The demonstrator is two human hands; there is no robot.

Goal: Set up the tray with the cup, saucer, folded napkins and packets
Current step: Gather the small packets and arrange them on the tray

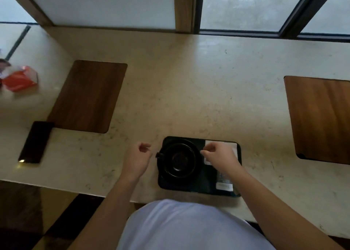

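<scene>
Head view: dark tray (198, 189) on pale table (189, 83), near front edge. Black cup (179, 159) on black saucer (192, 145) in tray's left half, handle pointing left. White folded napkin (209, 142) in tray's far right corner; packets (224, 185) in near right corner. Right hand (220, 156) over napkin, fingers curled; whether grip pinches napkin, cannot tell. Left hand (139, 159) just left of tray, grip loosely curled, holding nothing. Two wooden mats (89, 96) apart on table; black phone (36, 141), red box (19, 80) far left.
</scene>
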